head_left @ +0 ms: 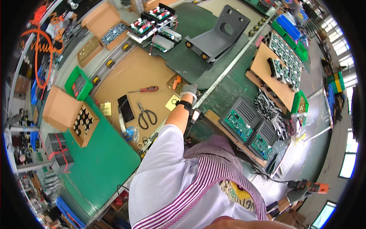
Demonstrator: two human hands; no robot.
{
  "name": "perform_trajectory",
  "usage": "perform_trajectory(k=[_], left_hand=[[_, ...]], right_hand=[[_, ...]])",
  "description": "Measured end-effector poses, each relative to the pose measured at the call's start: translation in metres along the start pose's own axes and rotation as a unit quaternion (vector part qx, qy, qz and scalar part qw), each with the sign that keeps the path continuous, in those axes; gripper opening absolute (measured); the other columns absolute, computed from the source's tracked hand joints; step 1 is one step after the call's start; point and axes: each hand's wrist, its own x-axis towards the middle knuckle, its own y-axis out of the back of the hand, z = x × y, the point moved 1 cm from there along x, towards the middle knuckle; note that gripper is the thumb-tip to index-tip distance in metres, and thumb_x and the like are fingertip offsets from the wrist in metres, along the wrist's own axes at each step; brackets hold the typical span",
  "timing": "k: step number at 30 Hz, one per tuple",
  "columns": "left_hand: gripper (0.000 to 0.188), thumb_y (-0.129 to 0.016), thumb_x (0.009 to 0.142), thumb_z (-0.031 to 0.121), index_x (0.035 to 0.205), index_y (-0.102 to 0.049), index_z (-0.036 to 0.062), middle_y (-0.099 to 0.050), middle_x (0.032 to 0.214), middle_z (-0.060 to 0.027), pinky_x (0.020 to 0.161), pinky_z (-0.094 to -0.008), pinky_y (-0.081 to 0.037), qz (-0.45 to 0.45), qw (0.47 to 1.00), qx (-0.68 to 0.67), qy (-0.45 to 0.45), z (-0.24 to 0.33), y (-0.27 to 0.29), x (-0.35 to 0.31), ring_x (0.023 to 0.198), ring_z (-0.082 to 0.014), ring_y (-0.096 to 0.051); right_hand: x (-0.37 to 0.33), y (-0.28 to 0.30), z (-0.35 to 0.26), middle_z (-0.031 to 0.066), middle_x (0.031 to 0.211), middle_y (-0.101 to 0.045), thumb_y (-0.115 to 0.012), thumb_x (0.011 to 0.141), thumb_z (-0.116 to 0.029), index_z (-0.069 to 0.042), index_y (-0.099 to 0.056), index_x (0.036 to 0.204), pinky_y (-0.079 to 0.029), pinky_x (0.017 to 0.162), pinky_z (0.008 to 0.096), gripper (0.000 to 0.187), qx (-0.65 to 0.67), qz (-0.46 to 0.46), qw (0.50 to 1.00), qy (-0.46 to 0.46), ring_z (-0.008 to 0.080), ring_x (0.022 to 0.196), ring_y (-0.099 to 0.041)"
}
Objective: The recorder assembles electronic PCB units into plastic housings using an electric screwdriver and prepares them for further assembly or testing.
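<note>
My left hand (pixel 189 89), in a grey glove with a black band at the wrist, is at the right edge of a small box of brass-coloured screws (pixel 177 91). It looks closed; what its fingers hold, if anything, is hidden. An orange piece (pixel 176 81) lies in that box, and a yellow paper note (pixel 172 102) is just left of my wrist. Far out to the lower right, my gloved right hand (pixel 298 195) grips an orange and black electric screwdriver (pixel 312 187) with a black cable.
A red-handled screwdriver (pixel 148 89), scissors (pixel 146 115) and a phone-like black slab (pixel 126 108) lie on the brown board. A grey metal bracket (pixel 219 36) stands beyond on a dark green surface. On the right are black housings with green circuit boards (pixel 237 123) and a cardboard sheet (pixel 268 82) bearing boards.
</note>
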Motion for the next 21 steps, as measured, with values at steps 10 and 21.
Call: perform_trajectory(k=[10, 21], left_hand=[[0.030, -0.048, 0.075, 0.010, 0.103, -0.056, 0.0073, -0.048, 0.111, -0.0219, 0.084, -0.0386, -0.043, -0.029, 0.621, 0.709, -0.333, 0.016, 0.043, -0.003, 0.100, -0.0335, -0.052], [0.021, -0.051, 0.074, 0.009, 0.093, -0.059, 0.0065, -0.057, 0.101, -0.0147, 0.079, -0.0354, -0.044, -0.109, 0.389, 0.837, -0.369, 0.009, 0.041, 0.016, 0.098, -0.0304, -0.052]], right_hand=[[-0.026, 0.011, -0.073, 0.0141, 0.102, -0.055, -0.053, 0.080, -0.018, 0.005, -0.048, 0.104, -0.042, 0.091, 0.0360, 0.034, -0.025, -0.054, 0.991, 0.117, 0.0277, 0.098, -0.054], [-0.039, 0.025, -0.084, 0.0108, 0.099, -0.053, -0.054, 0.081, -0.022, 0.004, -0.047, 0.103, -0.039, 0.093, 0.0421, 0.034, 0.249, -0.053, 0.966, 0.052, 0.0304, 0.102, -0.051]])
